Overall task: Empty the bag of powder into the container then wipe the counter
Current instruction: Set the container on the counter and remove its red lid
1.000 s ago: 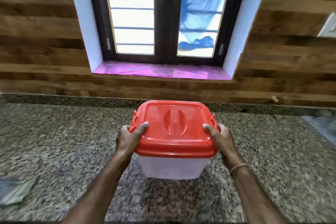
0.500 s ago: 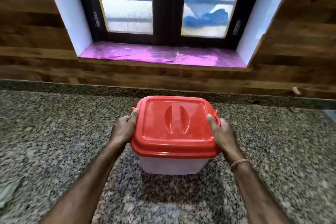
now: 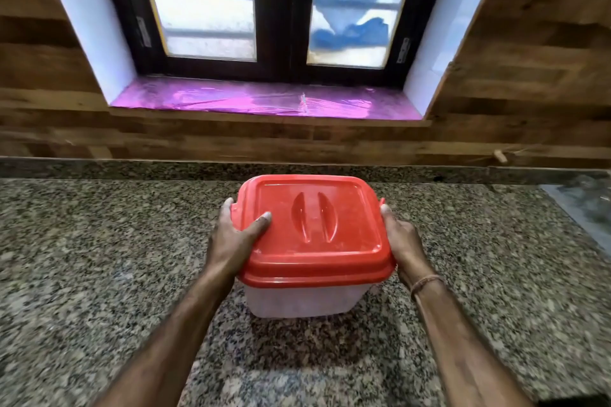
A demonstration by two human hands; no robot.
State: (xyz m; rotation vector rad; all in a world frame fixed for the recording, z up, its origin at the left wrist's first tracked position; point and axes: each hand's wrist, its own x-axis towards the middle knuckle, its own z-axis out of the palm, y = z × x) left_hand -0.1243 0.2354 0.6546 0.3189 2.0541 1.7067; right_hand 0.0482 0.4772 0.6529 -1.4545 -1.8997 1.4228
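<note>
A translucent plastic container [image 3: 304, 302] with a red lid [image 3: 330, 251] stands on the speckled granite counter [image 3: 99, 258], in the middle of the view. My left hand [image 3: 233, 238] grips the lid's left side, thumb lying on top of the lid. My right hand [image 3: 401, 241] clasps the lid's right side, fingers wrapped around the edge. The lid sits closed on the container. No bag of powder shows in this view.
A wooden wall and a low granite upstand [image 3: 132, 168] run behind the counter. Above is a window with a pink-lined sill [image 3: 264, 99]. At the far right, a grey glossy surface [image 3: 585, 205] borders the counter.
The view has tipped and swung, so the crumpled bag at the far left has left the frame. My left thumb has slid further onto the lid. The container stays where it was.
</note>
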